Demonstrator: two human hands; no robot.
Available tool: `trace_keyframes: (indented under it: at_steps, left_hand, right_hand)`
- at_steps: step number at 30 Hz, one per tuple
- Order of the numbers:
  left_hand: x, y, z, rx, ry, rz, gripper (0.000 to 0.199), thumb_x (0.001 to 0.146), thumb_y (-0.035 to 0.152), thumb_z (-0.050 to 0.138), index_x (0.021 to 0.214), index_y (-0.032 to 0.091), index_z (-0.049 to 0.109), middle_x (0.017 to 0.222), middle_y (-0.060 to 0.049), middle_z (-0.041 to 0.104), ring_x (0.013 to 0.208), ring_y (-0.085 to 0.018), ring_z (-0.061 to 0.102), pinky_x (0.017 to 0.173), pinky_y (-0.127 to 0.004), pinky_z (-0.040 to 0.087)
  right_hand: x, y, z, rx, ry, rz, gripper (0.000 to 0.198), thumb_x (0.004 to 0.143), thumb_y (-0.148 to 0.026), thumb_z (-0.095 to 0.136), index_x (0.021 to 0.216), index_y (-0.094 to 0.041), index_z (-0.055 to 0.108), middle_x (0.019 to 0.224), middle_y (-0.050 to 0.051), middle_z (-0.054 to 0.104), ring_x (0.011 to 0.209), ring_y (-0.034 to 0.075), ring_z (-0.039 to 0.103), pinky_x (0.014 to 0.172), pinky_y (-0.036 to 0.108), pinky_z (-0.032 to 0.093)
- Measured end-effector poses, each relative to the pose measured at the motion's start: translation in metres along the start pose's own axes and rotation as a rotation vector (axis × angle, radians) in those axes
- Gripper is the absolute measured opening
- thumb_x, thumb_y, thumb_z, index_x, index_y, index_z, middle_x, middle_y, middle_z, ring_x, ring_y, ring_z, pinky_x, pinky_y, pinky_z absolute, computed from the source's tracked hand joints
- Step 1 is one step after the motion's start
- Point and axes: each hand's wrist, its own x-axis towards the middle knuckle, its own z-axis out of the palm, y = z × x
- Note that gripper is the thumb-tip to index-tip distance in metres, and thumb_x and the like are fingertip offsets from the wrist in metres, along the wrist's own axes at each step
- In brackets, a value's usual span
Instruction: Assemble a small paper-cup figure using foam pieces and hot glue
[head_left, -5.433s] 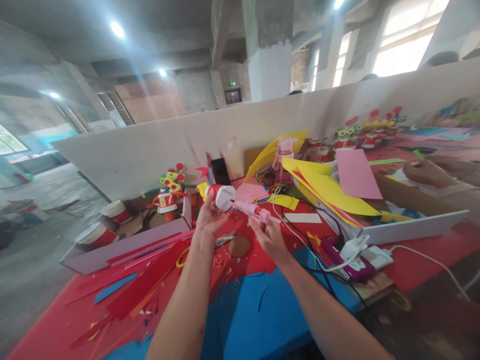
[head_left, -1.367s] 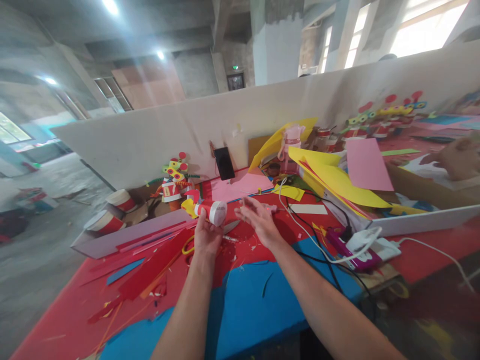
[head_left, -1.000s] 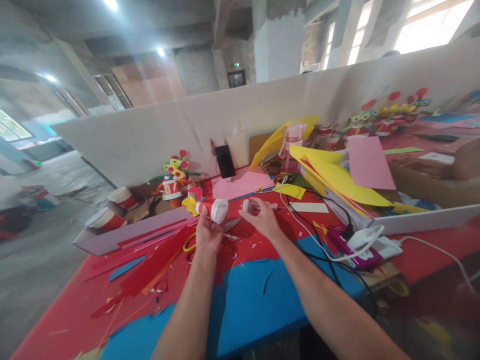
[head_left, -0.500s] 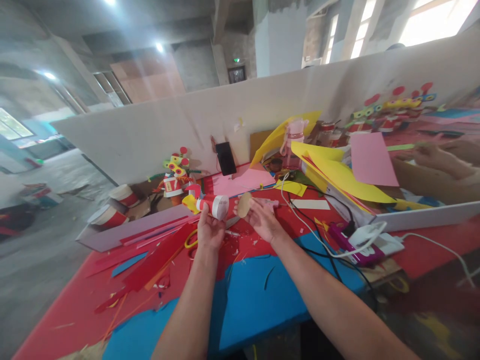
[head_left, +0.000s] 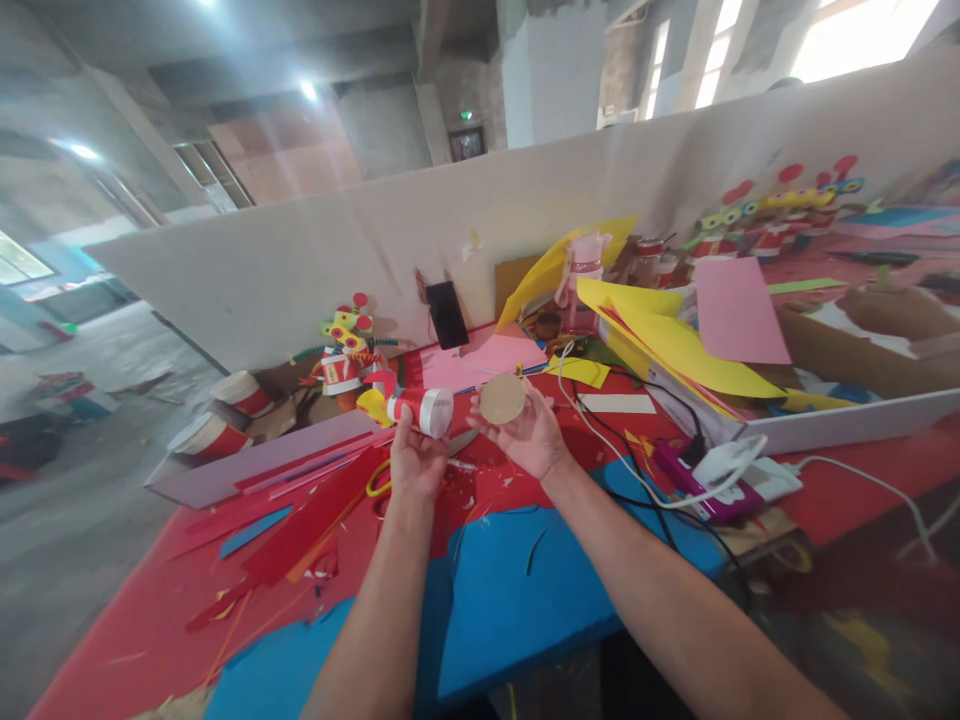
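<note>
In my left hand (head_left: 417, 458) is a red-and-white paper cup (head_left: 430, 412), tipped on its side with its white round end facing right. Yellow and pink-red paper pieces stick out from the cup's left end. My right hand (head_left: 529, 435) holds a round tan cardboard disc (head_left: 502, 399), its flat face turned up toward me. A small gap separates the disc from the cup. Under and behind my hands lie scissors with yellow handles (head_left: 379, 480), partly hidden, and small paper scraps on the red table covering.
Left stands a decorated cup figure (head_left: 345, 365) near a box holding paper cups (head_left: 210, 435). A phone (head_left: 447, 315) leans on the white partition. Right are a purple power strip (head_left: 705, 485), cables and a box (head_left: 847, 430) of coloured paper. A co-worker's hand (head_left: 892, 310) shows far right.
My right hand has turned the cardboard disc so more of its flat face shows. The cup stays in my left hand, nearly unmoved. The view has shifted slightly.
</note>
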Motion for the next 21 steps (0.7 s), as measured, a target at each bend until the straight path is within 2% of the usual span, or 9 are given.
trace_keyframes:
  at_steps: [2,4,6,7,8,10,12,15,21]
  left_hand:
    - [-0.001,0.001,0.001,0.009,-0.004,-0.006,0.017,0.089,0.029,0.053,0.091,0.017,0.065,0.08,-0.002,0.073,0.07,-0.015,0.069,0.064,-0.025,0.054]
    - [-0.001,0.001,0.001,0.016,-0.012,-0.008,0.018,0.089,0.03,0.052,0.091,0.017,0.065,0.081,-0.003,0.073,0.072,-0.015,0.069,0.066,-0.026,0.055]
    - [0.0,0.0,0.0,0.025,-0.021,-0.009,0.021,0.091,0.03,0.05,0.091,0.016,0.066,0.082,-0.005,0.074,0.075,-0.016,0.07,0.069,-0.027,0.056]
    - [0.0,-0.001,-0.001,0.03,-0.025,-0.015,0.023,0.091,0.031,0.049,0.092,0.015,0.066,0.082,-0.006,0.074,0.077,-0.017,0.07,0.071,-0.027,0.056]
    - [0.0,-0.002,-0.001,0.036,-0.026,-0.022,0.024,0.091,0.031,0.048,0.092,0.014,0.066,0.082,-0.006,0.074,0.077,-0.017,0.07,0.071,-0.027,0.056]
    - [0.0,-0.003,-0.001,0.049,-0.03,-0.046,0.026,0.091,0.031,0.048,0.093,0.012,0.066,0.081,-0.008,0.074,0.075,-0.017,0.07,0.068,-0.025,0.056]
    - [-0.002,-0.003,0.0,0.055,-0.051,-0.072,0.028,0.092,0.031,0.046,0.095,0.011,0.066,0.082,-0.009,0.074,0.075,-0.017,0.07,0.068,-0.024,0.056]
    - [-0.006,-0.005,0.004,0.042,-0.102,-0.1,0.029,0.092,0.031,0.046,0.097,0.01,0.066,0.082,-0.01,0.074,0.079,-0.018,0.071,0.071,-0.025,0.057]
    - [-0.009,-0.011,0.006,0.05,-0.145,-0.075,0.023,0.088,0.032,0.055,0.097,0.013,0.067,0.079,-0.007,0.074,0.08,-0.019,0.071,0.074,-0.026,0.057]
  right_hand:
    - [0.0,-0.003,-0.001,-0.084,-0.015,-0.029,0.038,0.089,-0.048,0.045,0.095,-0.017,0.066,0.092,0.007,0.074,0.092,0.019,0.069,0.086,0.04,0.054]
    - [0.002,0.0,-0.003,-0.272,0.04,-0.119,0.04,0.09,-0.043,0.041,0.09,-0.014,0.068,0.085,0.004,0.074,0.08,0.014,0.069,0.08,0.03,0.055]
    - [0.007,0.008,-0.008,-0.464,0.131,-0.24,0.026,0.084,-0.037,0.051,0.083,-0.016,0.068,0.079,-0.001,0.074,0.074,0.008,0.067,0.076,0.019,0.054]
    - [0.009,0.012,-0.01,-0.554,0.177,-0.302,0.022,0.078,-0.033,0.061,0.088,-0.015,0.069,0.08,-0.003,0.073,0.074,0.007,0.066,0.077,0.016,0.052]
    - [0.011,0.017,-0.012,-0.636,0.212,-0.354,0.025,0.07,-0.03,0.07,0.091,-0.017,0.069,0.084,-0.003,0.072,0.077,0.008,0.066,0.079,0.016,0.052]
    - [0.013,0.025,-0.014,-0.812,0.229,-0.417,0.041,0.06,-0.027,0.08,0.099,-0.021,0.067,0.094,0.001,0.071,0.086,0.013,0.066,0.085,0.025,0.053]
    - [0.013,0.031,-0.013,-0.947,0.202,-0.444,0.049,0.06,-0.032,0.081,0.105,-0.022,0.065,0.104,0.005,0.068,0.093,0.018,0.066,0.089,0.034,0.053]
    - [0.01,0.037,-0.008,-1.025,0.169,-0.478,0.055,0.063,-0.037,0.08,0.112,-0.021,0.061,0.112,0.008,0.066,0.099,0.022,0.065,0.089,0.037,0.053]
    - [0.007,0.04,-0.002,-0.982,0.137,-0.493,0.052,0.069,-0.038,0.075,0.115,-0.02,0.059,0.112,0.007,0.067,0.102,0.022,0.064,0.089,0.035,0.054]
